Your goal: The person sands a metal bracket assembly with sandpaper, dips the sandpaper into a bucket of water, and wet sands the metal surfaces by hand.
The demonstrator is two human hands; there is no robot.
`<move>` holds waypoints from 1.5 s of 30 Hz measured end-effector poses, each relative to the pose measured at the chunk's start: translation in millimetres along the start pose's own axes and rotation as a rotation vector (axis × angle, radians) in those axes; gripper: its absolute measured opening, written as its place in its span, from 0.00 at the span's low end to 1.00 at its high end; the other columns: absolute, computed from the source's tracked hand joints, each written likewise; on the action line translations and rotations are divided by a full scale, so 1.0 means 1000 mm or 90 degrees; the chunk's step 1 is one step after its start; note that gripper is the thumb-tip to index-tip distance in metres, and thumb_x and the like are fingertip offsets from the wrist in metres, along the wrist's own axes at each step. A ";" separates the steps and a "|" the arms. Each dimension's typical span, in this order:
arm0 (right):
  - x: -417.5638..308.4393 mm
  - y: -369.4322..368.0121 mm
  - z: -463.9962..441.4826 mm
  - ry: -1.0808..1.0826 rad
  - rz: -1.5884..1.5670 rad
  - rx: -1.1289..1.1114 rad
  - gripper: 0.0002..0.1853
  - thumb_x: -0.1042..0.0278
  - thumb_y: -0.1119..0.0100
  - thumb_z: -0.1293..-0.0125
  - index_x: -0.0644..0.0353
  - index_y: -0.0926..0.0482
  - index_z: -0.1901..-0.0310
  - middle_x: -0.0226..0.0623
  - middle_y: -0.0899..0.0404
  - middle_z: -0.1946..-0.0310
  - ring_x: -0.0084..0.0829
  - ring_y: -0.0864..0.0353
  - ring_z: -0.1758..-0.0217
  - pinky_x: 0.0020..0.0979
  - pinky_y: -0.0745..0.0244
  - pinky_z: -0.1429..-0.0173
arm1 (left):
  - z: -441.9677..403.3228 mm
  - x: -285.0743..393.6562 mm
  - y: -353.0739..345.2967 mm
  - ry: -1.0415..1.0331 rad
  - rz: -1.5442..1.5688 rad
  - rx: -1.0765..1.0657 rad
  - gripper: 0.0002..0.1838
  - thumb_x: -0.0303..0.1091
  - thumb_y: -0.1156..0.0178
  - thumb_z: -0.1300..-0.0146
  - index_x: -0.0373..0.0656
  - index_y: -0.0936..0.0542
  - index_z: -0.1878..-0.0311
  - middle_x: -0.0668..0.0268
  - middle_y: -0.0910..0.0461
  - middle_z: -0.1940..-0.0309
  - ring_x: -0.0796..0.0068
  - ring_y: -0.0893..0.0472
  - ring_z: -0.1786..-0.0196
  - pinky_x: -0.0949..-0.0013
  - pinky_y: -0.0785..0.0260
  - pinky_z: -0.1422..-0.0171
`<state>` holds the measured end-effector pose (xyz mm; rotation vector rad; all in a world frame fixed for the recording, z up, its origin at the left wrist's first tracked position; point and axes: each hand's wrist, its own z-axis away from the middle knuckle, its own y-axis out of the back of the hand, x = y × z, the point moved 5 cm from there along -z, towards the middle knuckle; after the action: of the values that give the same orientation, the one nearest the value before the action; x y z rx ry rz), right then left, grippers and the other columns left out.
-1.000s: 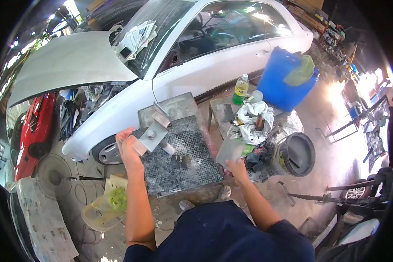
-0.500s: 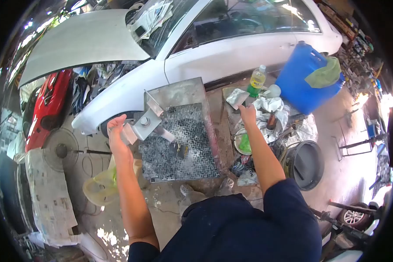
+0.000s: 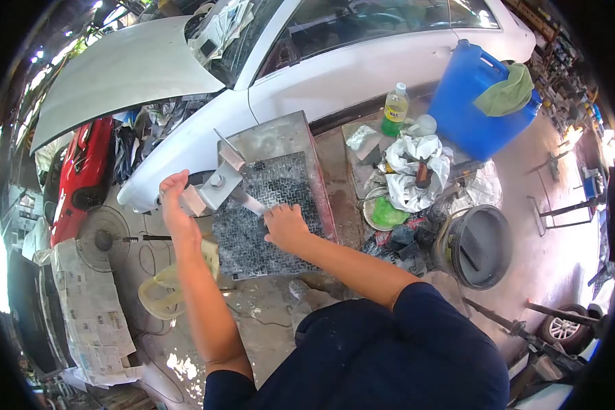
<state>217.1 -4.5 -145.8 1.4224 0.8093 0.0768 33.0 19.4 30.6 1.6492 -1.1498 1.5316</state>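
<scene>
My left hand [image 3: 179,205] holds a grey part [image 3: 220,183] by its left end; it has flat plates, a bolt-like knob in the middle and a round tube pointing right. My right hand [image 3: 287,225] is closed at the tube's tip, low over a black-and-grey textured mat [image 3: 256,256]. Its fingers hide whatever lies under them. The mat rests on a worn grey stand [image 3: 280,133]. On the small table to the right, a silvery sheet [image 3: 363,140] lies beside a bottle of green liquid [image 3: 395,109].
A white car [image 3: 348,75] with its hood raised stands ahead. At right are a blue jug [image 3: 468,102], crumpled white plastic [image 3: 413,171] and a bucket of grey liquid [image 3: 482,246]. A fan [image 3: 104,239] and a yellowish plastic bag [image 3: 160,290] are at left.
My right hand has let go of the silvery sheet at the small table and moved left to the mat. My left hand still holds the grey part, slightly shifted left in view.
</scene>
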 end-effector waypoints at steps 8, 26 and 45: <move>0.044 0.022 0.035 0.043 -0.392 0.089 0.16 0.63 0.34 0.42 0.59 0.23 0.55 0.51 0.23 0.55 0.54 0.24 0.46 0.46 0.27 0.44 | 0.003 0.004 -0.008 0.005 0.009 -0.037 0.13 0.34 0.46 0.35 0.42 0.25 0.49 0.60 0.22 0.42 0.66 0.29 0.34 0.62 0.43 0.26; 0.328 0.153 0.429 -0.651 0.007 0.134 0.19 0.68 0.48 0.34 0.68 0.22 0.45 0.64 0.17 0.55 0.64 0.20 0.45 0.55 0.26 0.41 | -0.017 0.006 -0.022 0.038 0.019 -0.096 0.12 0.35 0.46 0.35 0.44 0.23 0.51 0.68 0.24 0.50 0.75 0.31 0.44 0.70 0.44 0.33; 0.255 0.180 0.446 -0.778 -0.519 0.452 0.25 0.73 0.36 0.39 0.69 0.23 0.39 0.41 0.18 0.54 0.35 0.18 0.55 0.35 0.22 0.49 | -0.050 0.005 -0.042 0.054 -0.009 -0.271 0.20 0.41 0.44 0.34 0.40 0.24 0.42 0.61 0.22 0.44 0.68 0.28 0.34 0.64 0.42 0.27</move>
<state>717.8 -216.2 -129.2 1.3162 0.2854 -1.6751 46.9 80.7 48.2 1.2916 -1.3071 1.2278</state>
